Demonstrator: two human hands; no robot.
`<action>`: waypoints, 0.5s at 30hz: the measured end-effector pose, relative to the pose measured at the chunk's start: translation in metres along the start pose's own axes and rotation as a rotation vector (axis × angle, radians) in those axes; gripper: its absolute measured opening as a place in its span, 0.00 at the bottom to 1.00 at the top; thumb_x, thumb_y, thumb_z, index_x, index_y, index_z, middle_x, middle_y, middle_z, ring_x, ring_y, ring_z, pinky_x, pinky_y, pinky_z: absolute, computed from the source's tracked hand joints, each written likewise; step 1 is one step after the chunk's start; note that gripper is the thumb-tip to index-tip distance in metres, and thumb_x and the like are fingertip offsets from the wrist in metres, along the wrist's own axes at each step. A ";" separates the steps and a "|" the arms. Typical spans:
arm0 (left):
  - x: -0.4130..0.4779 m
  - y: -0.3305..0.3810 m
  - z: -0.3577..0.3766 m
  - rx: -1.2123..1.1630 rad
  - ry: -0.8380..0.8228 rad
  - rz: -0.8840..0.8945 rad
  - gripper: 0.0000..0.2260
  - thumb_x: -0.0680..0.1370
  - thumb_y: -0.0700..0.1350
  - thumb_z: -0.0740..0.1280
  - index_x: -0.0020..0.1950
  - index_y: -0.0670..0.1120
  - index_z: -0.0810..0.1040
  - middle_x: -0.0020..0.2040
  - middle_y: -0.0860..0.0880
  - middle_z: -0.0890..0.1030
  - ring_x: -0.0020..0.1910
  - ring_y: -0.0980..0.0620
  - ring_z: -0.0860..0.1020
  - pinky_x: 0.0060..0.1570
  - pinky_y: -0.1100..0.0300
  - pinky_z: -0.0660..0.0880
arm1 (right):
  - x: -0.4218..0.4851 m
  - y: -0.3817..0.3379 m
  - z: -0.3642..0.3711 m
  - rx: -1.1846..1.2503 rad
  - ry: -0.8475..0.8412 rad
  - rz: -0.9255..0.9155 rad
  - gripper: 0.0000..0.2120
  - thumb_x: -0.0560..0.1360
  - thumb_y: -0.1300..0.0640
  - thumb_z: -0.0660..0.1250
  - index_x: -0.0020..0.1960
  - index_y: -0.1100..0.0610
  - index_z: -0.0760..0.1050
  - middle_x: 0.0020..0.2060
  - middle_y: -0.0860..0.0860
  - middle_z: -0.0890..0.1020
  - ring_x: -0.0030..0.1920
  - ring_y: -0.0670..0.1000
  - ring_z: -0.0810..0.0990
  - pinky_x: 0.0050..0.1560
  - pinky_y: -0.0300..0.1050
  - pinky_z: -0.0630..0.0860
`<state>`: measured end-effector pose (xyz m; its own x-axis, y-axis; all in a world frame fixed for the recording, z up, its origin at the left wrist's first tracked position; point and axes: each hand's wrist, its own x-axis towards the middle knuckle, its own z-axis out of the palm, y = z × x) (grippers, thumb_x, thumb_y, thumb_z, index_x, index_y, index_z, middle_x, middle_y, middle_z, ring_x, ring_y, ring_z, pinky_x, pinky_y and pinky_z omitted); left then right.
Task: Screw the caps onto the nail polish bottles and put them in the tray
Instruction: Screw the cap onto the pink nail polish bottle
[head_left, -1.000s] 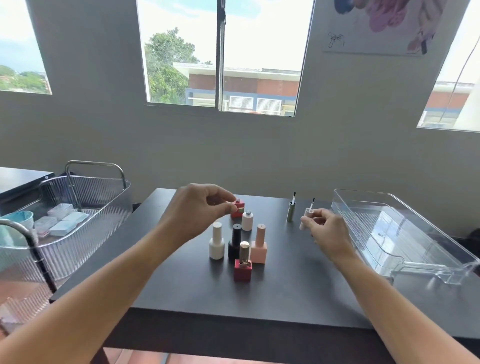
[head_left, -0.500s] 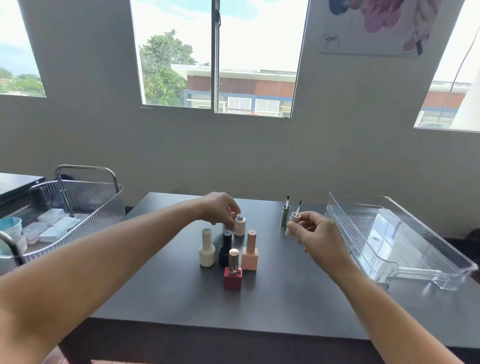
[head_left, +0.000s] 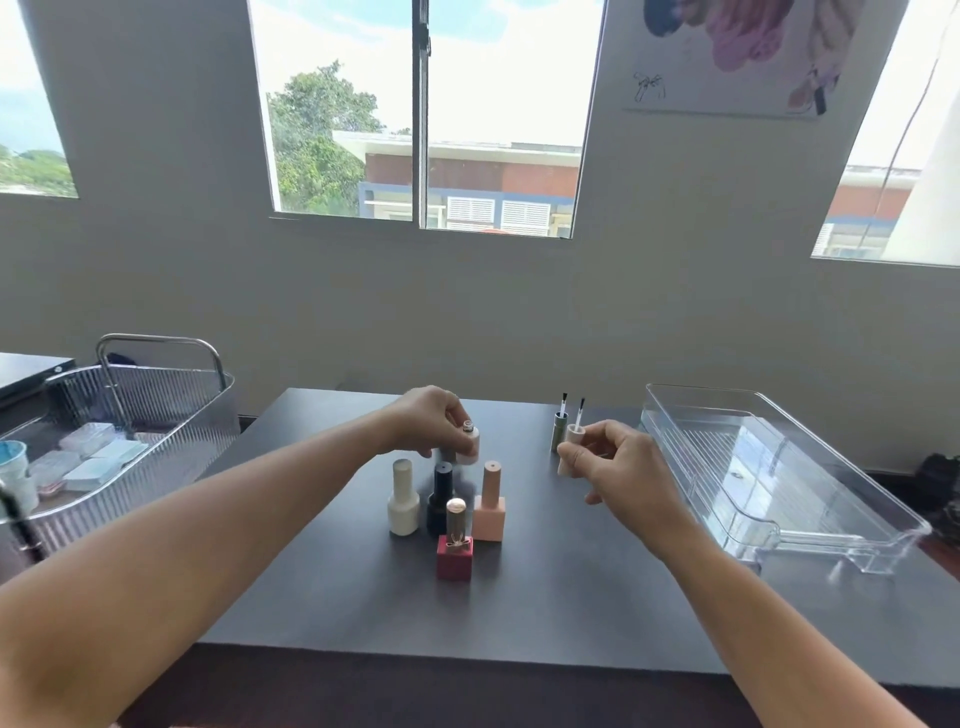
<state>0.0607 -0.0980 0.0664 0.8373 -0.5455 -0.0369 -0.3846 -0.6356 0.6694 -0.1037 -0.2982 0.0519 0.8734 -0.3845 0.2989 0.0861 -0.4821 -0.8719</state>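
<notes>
Lead: Grey wall, bright windows, and a dark table (head_left: 571, 597) pushed up beneath them. Both bare forearms reach out over it.

Second: Left hand (head_left: 431, 421) is the farther out, knuckles up, fingers curled down around a small white bottle (head_left: 470, 441) with its neck uncovered. Whether that bottle sits on the table or is lifted off it, I can't tell.

Lead: And the right hand (head_left: 618, 467) hovers closer to the tray, thumb and fingers pinching a pale pink cap (head_left: 571, 441), brush pointing straight up.

Second: Let's count. Brush caps: two. One is in that right hand, and a green cap (head_left: 558, 431) stands on the table just behind it, brush up as well.

Lead: Capped bottles: four, upright in a tight cluster just nearer than the left hand. Cream bottle (head_left: 402, 501), black bottle (head_left: 441, 493), peach bottle (head_left: 489, 506), and a red bottle (head_left: 454, 551) with a gold cap nearest the person.

Second: Uncapped bottles I can see: just the one, in the left hand's grip.

Lead: One clear tray (head_left: 753, 467) on the table's right end, well apart from the cluster. Every bottle is left of it, outside it.

Second: One ribbed basket (head_left: 171, 410) beside the table's left edge, small packets (head_left: 88, 452) inside.
</notes>
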 end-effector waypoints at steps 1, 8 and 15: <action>-0.004 0.003 -0.004 -0.040 0.025 0.014 0.12 0.69 0.47 0.75 0.49 0.45 0.80 0.48 0.47 0.84 0.44 0.53 0.80 0.42 0.56 0.80 | 0.001 -0.002 0.000 0.011 -0.006 0.004 0.03 0.73 0.58 0.72 0.46 0.56 0.79 0.35 0.50 0.86 0.41 0.51 0.85 0.32 0.45 0.80; -0.044 0.028 -0.025 -0.292 0.187 0.168 0.10 0.70 0.47 0.75 0.49 0.50 0.79 0.38 0.56 0.83 0.39 0.55 0.83 0.35 0.59 0.81 | 0.002 -0.025 0.001 0.082 -0.068 -0.071 0.05 0.76 0.53 0.69 0.49 0.54 0.79 0.39 0.54 0.84 0.36 0.48 0.85 0.31 0.44 0.78; -0.081 0.033 -0.019 -0.236 0.297 0.225 0.11 0.67 0.48 0.77 0.47 0.60 0.82 0.44 0.56 0.83 0.38 0.60 0.80 0.32 0.64 0.75 | -0.001 -0.047 0.005 -0.032 -0.003 -0.274 0.07 0.77 0.49 0.68 0.45 0.37 0.82 0.42 0.47 0.82 0.37 0.40 0.77 0.43 0.34 0.72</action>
<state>-0.0127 -0.0644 0.1056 0.8314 -0.4533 0.3214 -0.4999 -0.3576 0.7888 -0.1060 -0.2714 0.0909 0.8211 -0.2334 0.5209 0.3049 -0.5922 -0.7459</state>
